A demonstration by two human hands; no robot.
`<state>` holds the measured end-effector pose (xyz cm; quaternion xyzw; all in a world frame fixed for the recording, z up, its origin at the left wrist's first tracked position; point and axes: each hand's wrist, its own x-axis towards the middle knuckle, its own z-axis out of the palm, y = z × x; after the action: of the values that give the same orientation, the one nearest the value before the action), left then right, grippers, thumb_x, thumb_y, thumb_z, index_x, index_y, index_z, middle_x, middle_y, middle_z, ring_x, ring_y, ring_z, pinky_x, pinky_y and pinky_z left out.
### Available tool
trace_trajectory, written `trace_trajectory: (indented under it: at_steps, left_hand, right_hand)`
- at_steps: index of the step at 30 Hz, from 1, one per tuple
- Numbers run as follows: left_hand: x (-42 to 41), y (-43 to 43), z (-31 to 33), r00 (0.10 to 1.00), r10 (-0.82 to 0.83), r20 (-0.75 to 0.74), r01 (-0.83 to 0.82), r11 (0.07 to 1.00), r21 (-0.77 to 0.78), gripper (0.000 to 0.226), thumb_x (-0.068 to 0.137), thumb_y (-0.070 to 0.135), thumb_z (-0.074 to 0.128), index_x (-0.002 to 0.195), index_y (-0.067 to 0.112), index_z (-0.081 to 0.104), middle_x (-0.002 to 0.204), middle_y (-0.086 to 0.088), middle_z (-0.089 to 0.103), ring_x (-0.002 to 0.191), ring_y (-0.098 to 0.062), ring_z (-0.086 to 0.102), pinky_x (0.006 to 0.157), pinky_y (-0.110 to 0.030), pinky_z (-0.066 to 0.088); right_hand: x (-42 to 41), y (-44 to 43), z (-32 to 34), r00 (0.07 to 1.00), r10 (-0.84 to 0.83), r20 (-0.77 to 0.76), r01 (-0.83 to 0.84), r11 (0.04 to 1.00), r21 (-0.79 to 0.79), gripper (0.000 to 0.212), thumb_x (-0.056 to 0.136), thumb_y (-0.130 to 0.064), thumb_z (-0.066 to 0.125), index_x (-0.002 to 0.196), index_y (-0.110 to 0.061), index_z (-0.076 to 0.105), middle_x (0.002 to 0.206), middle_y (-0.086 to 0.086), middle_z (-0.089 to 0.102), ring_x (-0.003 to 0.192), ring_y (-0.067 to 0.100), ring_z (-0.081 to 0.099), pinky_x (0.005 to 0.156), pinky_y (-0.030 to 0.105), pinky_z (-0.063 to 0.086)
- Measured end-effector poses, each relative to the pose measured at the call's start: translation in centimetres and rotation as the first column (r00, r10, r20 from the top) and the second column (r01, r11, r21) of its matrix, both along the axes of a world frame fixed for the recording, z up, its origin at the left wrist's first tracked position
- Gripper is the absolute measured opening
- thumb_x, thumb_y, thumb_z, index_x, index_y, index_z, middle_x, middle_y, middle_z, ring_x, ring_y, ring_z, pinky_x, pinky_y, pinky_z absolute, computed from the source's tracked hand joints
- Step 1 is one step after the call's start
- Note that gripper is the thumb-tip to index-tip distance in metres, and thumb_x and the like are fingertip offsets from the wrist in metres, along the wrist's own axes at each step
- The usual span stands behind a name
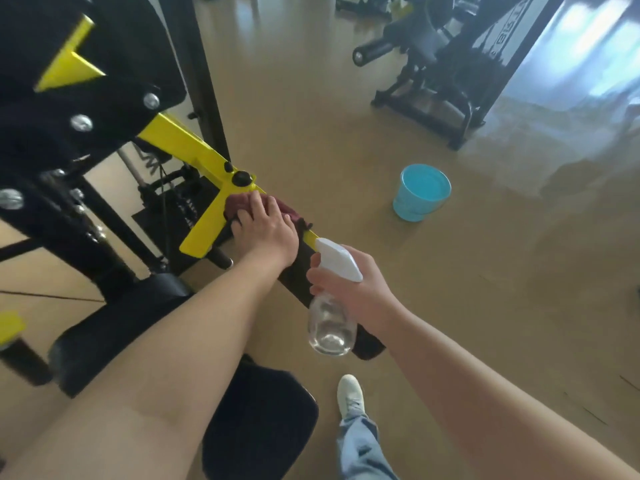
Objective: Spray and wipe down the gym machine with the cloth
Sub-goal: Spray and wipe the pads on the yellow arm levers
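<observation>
The left hand [266,233] reaches forward, fingers spread flat, pressing a crumpled maroon cloth [237,202] onto the yellow metal bar of the gym machine [187,143], half hiding the cloth. The right hand [356,289] grips a clear plastic spray bottle [330,327] at its neck. A round blue bucket [420,192] stands well apart.

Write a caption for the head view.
Left hand presses a dark red cloth on the yellow metal bar; right hand holds a clear spray bottle.
</observation>
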<state>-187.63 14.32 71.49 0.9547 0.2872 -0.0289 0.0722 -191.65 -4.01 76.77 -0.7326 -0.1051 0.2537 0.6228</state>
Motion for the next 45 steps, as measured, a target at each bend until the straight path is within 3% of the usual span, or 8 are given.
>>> trace_trajectory:
  at_steps: [8,13,17,20,24,30,39,45]
  left_hand:
    - [3.3,2.8,-0.3,0.891,0.26,0.373,-0.202,0.961,-0.187,0.037,0.111,0.033,0.033,0.128,0.016,0.061,0.126,-0.007,0.067,0.113,-0.028,0.064,0.081,-0.038,0.051]
    - [-0.4,0.6,-4.2,0.669,0.568,0.479,-0.396,0.818,-0.417,0.026,0.106,0.027,0.045,0.128,0.026,0.06,0.124,0.0,0.066,0.112,-0.022,0.065,0.089,-0.042,0.057]
    - [-6.0,-1.6,-10.1,0.425,0.905,0.03,-0.523,0.273,-0.807,0.032,0.104,0.021,0.041,0.127,0.012,0.061,0.125,-0.017,0.067,0.113,-0.037,0.064,0.101,-0.044,0.051]
    - [-7.9,-1.8,-8.8,0.138,0.964,-0.225,-0.264,-0.183,-0.947,0.035,0.105,0.024,0.042,0.128,0.007,0.063,0.128,-0.022,0.067,0.116,-0.043,0.065,0.1,-0.049,0.053]
    - [-8.9,-2.6,-5.1,0.25,0.921,-0.3,0.159,-0.345,-0.925,0.054,0.11,0.045,0.032,0.127,0.009,0.067,0.122,-0.022,0.072,0.115,-0.037,0.069,0.103,-0.052,0.053]
    - [-11.6,-2.9,-5.1,0.326,0.835,-0.443,0.265,-0.531,-0.805,0.043,0.105,0.039,0.051,0.135,0.011,0.063,0.13,-0.017,0.069,0.121,-0.033,0.065,0.104,-0.046,0.051]
    - [-13.9,-2.3,-8.3,0.406,0.819,-0.405,0.231,-0.521,-0.822,0.032,0.108,0.02,0.048,0.132,0.008,0.066,0.137,-0.022,0.063,0.131,-0.038,0.059,0.116,-0.049,0.042]
    - [-13.3,-2.6,-7.4,0.357,0.848,-0.392,0.232,-0.487,-0.842,0.029,0.109,0.01,0.037,0.109,0.001,0.064,0.104,-0.018,0.067,0.093,-0.028,0.068,0.081,-0.037,0.057]
  right_hand:
    - [8.3,3.1,0.9,0.965,0.239,-0.107,-0.235,0.971,0.045,0.015,0.089,-0.015,0.079,0.101,-0.01,0.071,0.085,0.006,0.071,0.076,0.024,0.073,0.083,0.052,0.062]
    - [11.1,5.3,1.7,0.917,0.377,-0.132,-0.375,0.926,0.035,0.01,0.09,-0.012,0.078,0.097,-0.01,0.071,0.079,0.004,0.07,0.073,0.022,0.072,0.074,0.041,0.061]
    - [10.2,7.3,2.0,0.852,0.509,-0.123,-0.514,0.858,-0.01,0.011,0.088,-0.015,0.078,0.092,-0.007,0.07,0.074,0.002,0.067,0.071,0.019,0.068,0.065,0.033,0.054]
    - [8.7,8.7,1.8,0.837,0.534,-0.118,-0.545,0.833,-0.095,0.015,0.085,-0.02,0.078,0.084,-0.01,0.067,0.068,-0.003,0.062,0.067,0.017,0.061,0.065,0.035,0.053]
    - [6.1,10.5,0.1,0.823,0.56,-0.098,-0.565,0.785,-0.254,0.016,0.081,-0.032,0.079,0.091,-0.024,0.069,0.083,-0.003,0.068,0.079,0.018,0.068,0.068,0.034,0.058]
    - [3.2,12.9,-2.0,0.883,0.453,-0.122,-0.462,0.793,-0.396,0.023,0.088,-0.03,0.073,0.08,-0.028,0.052,0.087,0.0,0.063,0.075,0.015,0.063,0.066,0.032,0.056]
    - [1.6,14.9,-3.3,0.941,0.323,-0.102,-0.336,0.852,-0.401,0.013,0.086,-0.03,0.066,0.086,-0.017,0.064,0.083,0.003,0.066,0.075,0.022,0.067,0.07,0.037,0.059]
    - [2.2,14.8,-2.9,0.919,0.39,-0.053,-0.376,0.831,-0.41,0.01,0.089,-0.029,0.067,0.084,-0.023,0.061,0.085,0.002,0.065,0.078,0.021,0.067,0.068,0.034,0.057]
